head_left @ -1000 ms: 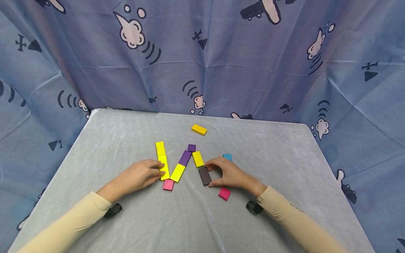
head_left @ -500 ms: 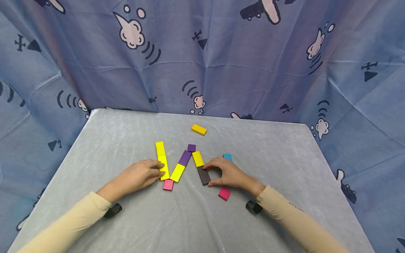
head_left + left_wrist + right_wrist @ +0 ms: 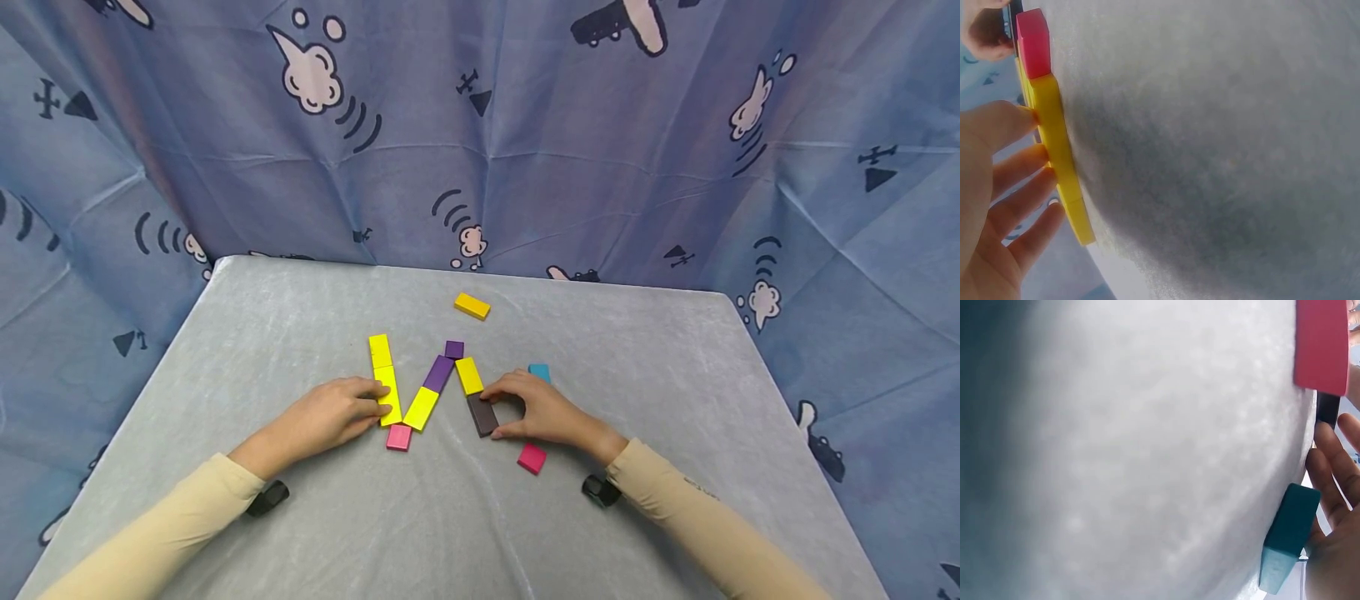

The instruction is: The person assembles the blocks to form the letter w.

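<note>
My left hand rests its fairly straight fingers on the long yellow block, and the left wrist view shows the fingers spread along it. A shorter yellow block continues that line and a pink block sits at its near end. From there a yellow block and a purple block slant up to a small purple block. Below that lies another yellow block. Meeting its near end is a dark brown block, pinched between thumb and forefinger of my right hand.
Beyond the zigzag lies a loose orange-yellow block. A blue block is partly hidden behind the right hand, and a red block lies nearer. Grey cloth covers the table; a patterned curtain hangs behind it.
My right hand has shifted the dark brown block slightly left and away from me, up against the yellow block's end. The left hand has stayed in place.
</note>
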Demonstrator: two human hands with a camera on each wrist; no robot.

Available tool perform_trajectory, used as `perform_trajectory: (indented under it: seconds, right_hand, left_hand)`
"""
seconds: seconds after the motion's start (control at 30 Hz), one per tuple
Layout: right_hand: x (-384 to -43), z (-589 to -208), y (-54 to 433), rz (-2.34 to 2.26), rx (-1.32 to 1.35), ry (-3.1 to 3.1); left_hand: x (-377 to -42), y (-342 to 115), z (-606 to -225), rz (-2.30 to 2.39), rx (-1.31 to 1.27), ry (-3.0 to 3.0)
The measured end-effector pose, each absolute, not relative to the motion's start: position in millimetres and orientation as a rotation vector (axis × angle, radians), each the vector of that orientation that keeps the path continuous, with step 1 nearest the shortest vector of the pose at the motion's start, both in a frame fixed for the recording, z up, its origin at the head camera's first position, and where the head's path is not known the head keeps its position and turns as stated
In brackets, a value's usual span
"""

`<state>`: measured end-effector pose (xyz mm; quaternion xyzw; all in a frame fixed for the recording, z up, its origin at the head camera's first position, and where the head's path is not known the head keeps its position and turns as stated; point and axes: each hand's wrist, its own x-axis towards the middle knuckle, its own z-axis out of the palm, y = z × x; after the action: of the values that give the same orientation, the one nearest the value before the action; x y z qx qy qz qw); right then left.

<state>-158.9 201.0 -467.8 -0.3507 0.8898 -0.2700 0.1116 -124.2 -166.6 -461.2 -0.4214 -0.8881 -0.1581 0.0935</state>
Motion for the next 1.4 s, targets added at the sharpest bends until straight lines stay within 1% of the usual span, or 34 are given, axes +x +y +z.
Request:
perform_trajectory:
  seconds: [1.4]
  right_hand:
    - [-158.0,-467.9,199.1,-0.832,-1.026,2.612]
  left_hand:
    - [-123.5,-166.3,-461.9,-0.439,-1.267,-2.643]
